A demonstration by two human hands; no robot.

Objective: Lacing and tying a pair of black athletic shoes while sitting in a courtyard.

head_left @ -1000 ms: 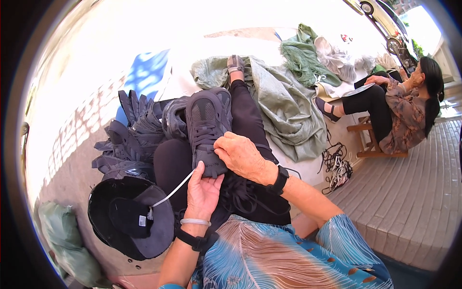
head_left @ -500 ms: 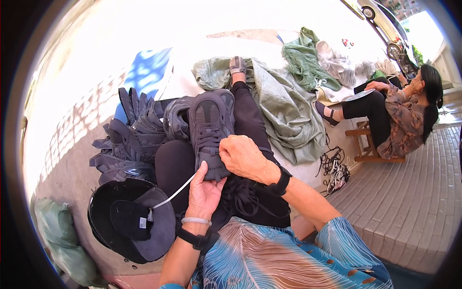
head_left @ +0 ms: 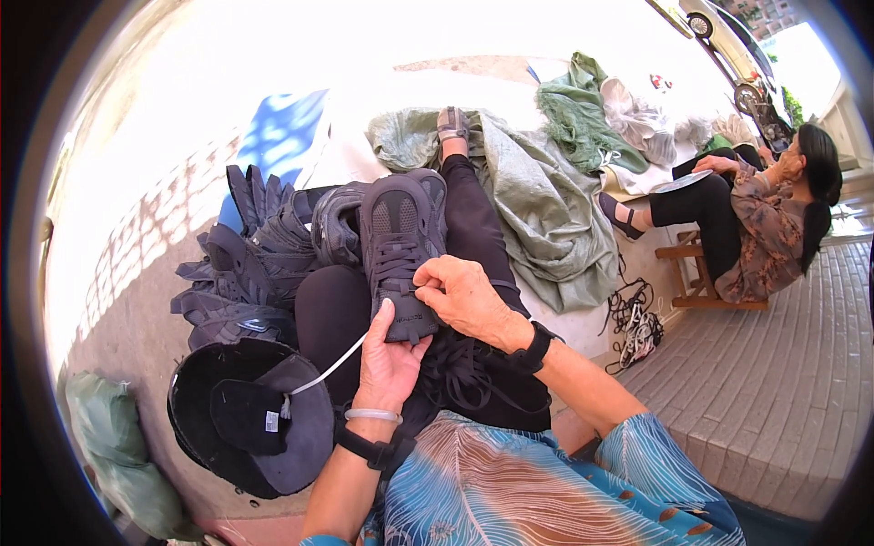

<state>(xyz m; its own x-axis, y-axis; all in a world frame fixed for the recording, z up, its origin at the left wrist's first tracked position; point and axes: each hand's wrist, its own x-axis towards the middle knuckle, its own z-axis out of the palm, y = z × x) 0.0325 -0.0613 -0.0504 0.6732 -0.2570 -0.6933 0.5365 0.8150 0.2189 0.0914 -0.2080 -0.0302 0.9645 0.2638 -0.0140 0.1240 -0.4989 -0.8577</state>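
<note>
A dark grey laced shoe upper (head_left: 397, 250) lies across my lap, its toe pointing away and its tongue toward me. My left hand (head_left: 390, 364) grips it at the tongue end, thumb on top and fingers underneath. At the upper eyelets, my right hand (head_left: 469, 300) pinches the dark shoelace (head_left: 408, 289) between thumb and forefinger. Loose dark laces (head_left: 464, 373) lie on my thigh below. From a black brimmed hat (head_left: 305, 428) at my left, a white cord (head_left: 339, 358) runs up to my left hand, where its end is hidden.
Several similar shoe uppers (head_left: 246, 264) are piled at my left. A grey-green sheet (head_left: 537, 209) spreads beyond my right leg, near a tangle of laces (head_left: 637, 328). Another person (head_left: 765, 218) sits on a wooden stool (head_left: 689, 273) at the right. A green sack (head_left: 114, 446) stands lower left.
My right hand has shifted slightly, its fingers pinching closer to the eyelets. My left hand and the shoe upper stay nearly in place.
</note>
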